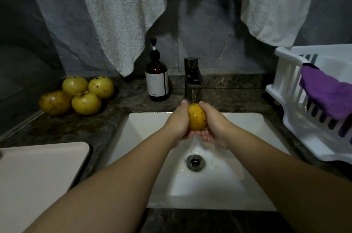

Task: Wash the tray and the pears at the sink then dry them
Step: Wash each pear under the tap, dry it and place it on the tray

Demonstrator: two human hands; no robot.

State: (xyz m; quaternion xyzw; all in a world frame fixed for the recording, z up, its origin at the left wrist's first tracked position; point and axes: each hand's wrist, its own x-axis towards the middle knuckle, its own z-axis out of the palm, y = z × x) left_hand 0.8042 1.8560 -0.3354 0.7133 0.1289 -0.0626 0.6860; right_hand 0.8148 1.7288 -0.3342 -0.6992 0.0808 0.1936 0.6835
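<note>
Right now both hands are meeting over the white sink (144, 156), cupping a single yellow pear (197, 117) between them. The left hand (178, 121) is wrapping the pear's left side, fingers curled underneath; the right hand (214, 126) is closing round the right side, its fingertips (206, 135) showing wet below the fruit. Water is running from the dark tap (193, 76) just beyond the hands, striking the top of the pear and spilling off under the palms toward the drain (195, 162), which is sitting directly below and nearer the person.

Far off to the left of the left hand, four more pears (78, 94) are sitting bunched together on the dark stone counter (122, 99), touching one another, their skins speckled brown. Nearer the person on that side, a pale tray (38, 171) is lying flat on the counter beside the sink's left edge. Between the pile and the tap, an amber pump bottle (157, 78) is standing upright.

Out to the right of the right hand, a white dish rack (289, 88) is resting on the counter with a purple cloth (327, 95) draped over its rim. Beyond the hands, pale towels (118, 13) are hanging down against the grey wall.
</note>
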